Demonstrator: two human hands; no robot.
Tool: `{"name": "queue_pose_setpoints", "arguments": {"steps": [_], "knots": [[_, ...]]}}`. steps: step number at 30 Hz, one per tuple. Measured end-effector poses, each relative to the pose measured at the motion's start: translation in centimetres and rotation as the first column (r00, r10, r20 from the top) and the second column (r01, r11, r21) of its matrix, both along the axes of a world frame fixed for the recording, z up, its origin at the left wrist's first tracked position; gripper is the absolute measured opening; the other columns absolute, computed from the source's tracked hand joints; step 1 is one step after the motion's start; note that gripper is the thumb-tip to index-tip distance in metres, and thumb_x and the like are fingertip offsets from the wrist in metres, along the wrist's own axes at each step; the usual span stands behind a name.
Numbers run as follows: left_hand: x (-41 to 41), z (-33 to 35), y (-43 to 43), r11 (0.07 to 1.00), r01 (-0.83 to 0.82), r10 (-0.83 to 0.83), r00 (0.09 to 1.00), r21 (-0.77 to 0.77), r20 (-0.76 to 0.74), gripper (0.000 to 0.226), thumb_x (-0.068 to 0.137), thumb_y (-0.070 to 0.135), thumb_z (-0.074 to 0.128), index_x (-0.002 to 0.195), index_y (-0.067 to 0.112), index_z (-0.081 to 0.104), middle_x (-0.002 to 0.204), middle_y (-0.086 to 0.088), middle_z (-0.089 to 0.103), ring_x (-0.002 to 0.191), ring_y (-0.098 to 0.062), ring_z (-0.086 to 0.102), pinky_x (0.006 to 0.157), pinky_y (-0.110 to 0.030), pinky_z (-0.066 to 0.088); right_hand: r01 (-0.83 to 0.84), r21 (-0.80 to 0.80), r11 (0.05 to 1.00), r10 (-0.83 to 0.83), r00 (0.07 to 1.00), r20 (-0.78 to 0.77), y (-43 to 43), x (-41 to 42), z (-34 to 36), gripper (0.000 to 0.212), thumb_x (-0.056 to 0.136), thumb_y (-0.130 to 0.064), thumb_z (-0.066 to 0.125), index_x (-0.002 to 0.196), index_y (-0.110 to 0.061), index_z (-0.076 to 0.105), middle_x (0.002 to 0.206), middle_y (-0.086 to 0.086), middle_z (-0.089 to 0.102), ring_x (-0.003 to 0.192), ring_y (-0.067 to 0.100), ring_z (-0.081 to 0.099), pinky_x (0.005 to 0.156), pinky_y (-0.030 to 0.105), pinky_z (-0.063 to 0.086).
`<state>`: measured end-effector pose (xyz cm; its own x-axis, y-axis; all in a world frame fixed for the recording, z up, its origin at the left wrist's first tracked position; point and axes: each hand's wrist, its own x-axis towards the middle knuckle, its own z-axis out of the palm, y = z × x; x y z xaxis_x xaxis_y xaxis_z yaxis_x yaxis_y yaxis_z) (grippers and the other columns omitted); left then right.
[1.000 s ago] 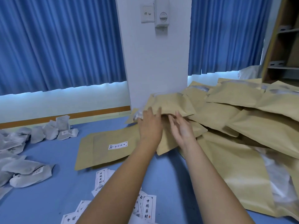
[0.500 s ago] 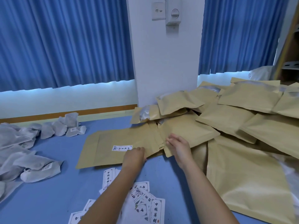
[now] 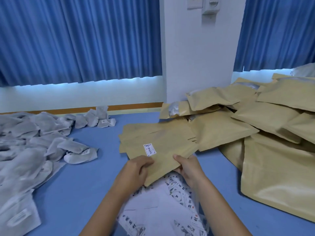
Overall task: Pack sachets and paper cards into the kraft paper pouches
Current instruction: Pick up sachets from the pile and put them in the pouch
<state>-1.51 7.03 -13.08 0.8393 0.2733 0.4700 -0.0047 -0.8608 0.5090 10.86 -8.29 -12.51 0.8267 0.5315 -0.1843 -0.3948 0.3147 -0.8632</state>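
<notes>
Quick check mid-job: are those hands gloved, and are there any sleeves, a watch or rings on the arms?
No gloves: the left hand and right hand are bare. The left forearm and right forearm are uncovered too, and no sleeve edge comes into view. No watch, bracelet, ring or marking shows on either.
</notes>
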Motion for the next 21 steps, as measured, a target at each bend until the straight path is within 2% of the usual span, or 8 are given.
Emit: {"name": "queue_pose_setpoints", "arguments": {"steps": [2,4,6,8,10,14,18,21], "knots": [[0.1,-0.2,-1.0,1.000,0.029,-0.029,0.999,-0.007,-0.043,0.031,0.088,0.022,0.063,0.119,0.020,0.067,0.122,0.016,0.060,0.113,-0.001,0.054,0.096,-0.011,0.039,-0.051,0.014,0.999,0.050,0.999,0.010,1.4,-2.0,-0.3,0.015,0.094,0.002,0.052,0.107,0.003,0.061,0.094,0.013,0.070,0.080,0.022,0.069,0.058,0.026,0.057],[0.2,-0.3,-1.5,0.998,0.055,-0.055,0.994,0.001,-0.097,0.042,0.085,0.033,0.068,0.125,0.020,0.063,0.130,0.009,0.058,0.119,-0.006,0.052,0.098,-0.015,0.037,-0.122,0.026,0.992,0.121,0.992,0.042,2.0,-3.2,-0.4,0.017,0.095,0.001,0.050,0.107,0.007,0.061,0.087,0.015,0.071,0.073,0.020,0.070,0.054,0.025,0.054],[0.2,0.1,-1.3,0.995,0.072,-0.076,0.996,-0.067,-0.054,0.035,0.083,0.032,0.071,0.117,0.023,0.068,0.121,0.008,0.065,0.112,-0.008,0.058,0.094,-0.016,0.041,-0.212,0.076,0.974,0.207,0.976,0.067,1.8,-3.3,-0.4,0.019,0.094,0.002,0.050,0.109,0.007,0.061,0.099,0.019,0.071,0.087,0.025,0.071,0.063,0.027,0.056],[-0.3,0.4,-0.7,0.976,0.110,-0.112,0.994,-0.190,-0.004,0.024,0.080,0.029,0.075,0.103,0.035,0.072,0.104,0.024,0.067,0.099,0.004,0.060,0.085,-0.011,0.044,-0.296,0.108,0.949,0.287,0.953,0.095,1.2,-3.1,-0.3,0.019,0.092,0.002,0.054,0.109,0.008,0.061,0.107,0.021,0.070,0.098,0.028,0.069,0.072,0.028,0.057],[-0.7,0.5,-0.3,0.943,0.118,-0.129,0.991,-0.311,-0.017,0.025,0.077,0.029,0.078,0.099,0.038,0.071,0.098,0.035,0.064,0.099,0.014,0.056,0.084,-0.003,0.040,-0.326,0.117,0.938,0.315,0.943,0.107,1.0,-3.1,-0.3,0.019,0.089,0.004,0.056,0.107,0.008,0.061,0.106,0.021,0.070,0.100,0.028,0.068,0.075,0.027,0.057],[-0.5,0.3,0.4,0.903,0.053,-0.097,0.992,-0.426,-0.083,0.029,0.076,0.026,0.080,0.104,0.024,0.074,0.111,0.020,0.064,0.102,0.016,0.055,0.087,-0.002,0.039,-0.343,0.108,0.933,0.328,0.936,0.131,1.3,-3.4,-0.7,0.022,0.086,0.007,0.058,0.107,0.011,0.059,0.106,0.023,0.069,0.100,0.029,0.068,0.079,0.028,0.057],[-0.9,0.6,1.1,0.835,0.038,-0.126,0.984,-0.548,-0.123,0.023,0.074,0.024,0.081,0.096,0.027,0.076,0.113,0.019,0.066,0.102,0.008,0.060,0.093,-0.012,0.045,-0.338,0.084,0.937,0.324,0.935,0.147,1.5,-3.5,-0.9,0.022,0.084,0.010,0.059,0.106,0.011,0.059,0.105,0.025,0.069,0.097,0.030,0.069,0.078,0.026,0.056],[-1.2,0.7,1.5,0.794,0.047,-0.147,0.982,-0.607,-0.116,0.022,0.074,0.022,0.081,0.095,0.026,0.077,0.114,0.020,0.066,0.101,0.007,0.061,0.091,-0.011,0.046,-0.352,0.089,0.932,0.334,0.927,0.170,1.6,-3.6,-1.0,0.024,0.082,0.009,0.060,0.106,0.010,0.061,0.106,0.027,0.068,0.099,0.033,0.068,0.080,0.027,0.056]]}}
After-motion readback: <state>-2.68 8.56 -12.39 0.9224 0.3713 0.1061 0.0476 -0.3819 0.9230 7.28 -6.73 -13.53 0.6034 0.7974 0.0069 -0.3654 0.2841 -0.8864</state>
